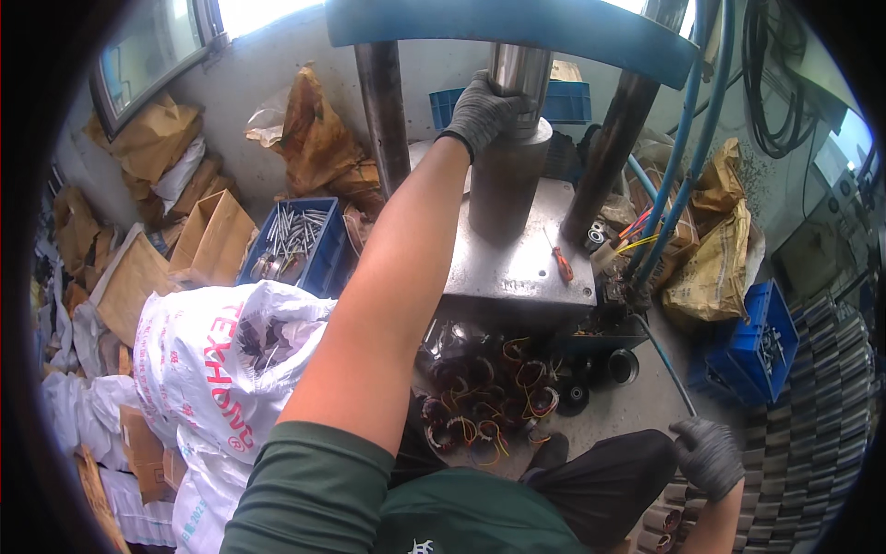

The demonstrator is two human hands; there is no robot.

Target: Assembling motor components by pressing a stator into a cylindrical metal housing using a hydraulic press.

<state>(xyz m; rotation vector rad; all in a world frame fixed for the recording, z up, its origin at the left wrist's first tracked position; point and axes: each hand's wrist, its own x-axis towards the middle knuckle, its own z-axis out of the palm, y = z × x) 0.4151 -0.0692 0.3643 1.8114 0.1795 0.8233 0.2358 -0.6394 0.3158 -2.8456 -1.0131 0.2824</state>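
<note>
My left hand [484,113], in a grey knit glove, reaches up with its fingers wrapped round the lower end of a shiny metal shaft [520,66]. Directly beneath, a thick dull-grey metal cylinder [503,189] stands upright on the steel bed [512,270] of a press. The blue crossbeam [517,23] of the press passes above my hand. At the lower right, my gloved right hand [709,457] is closed on the end of a thin lever rod [666,365], which slants up towards the press. A screwdriver [562,263] with an orange handle lies on the bed.
Wire-wound motor stators [484,397] are heaped on the floor below the press. A blue crate [309,245] of metal shafts and a white woven sack [198,360] stand left. At right are blue hoses [688,175], another blue crate [761,342] and stacked grey metal parts [812,415].
</note>
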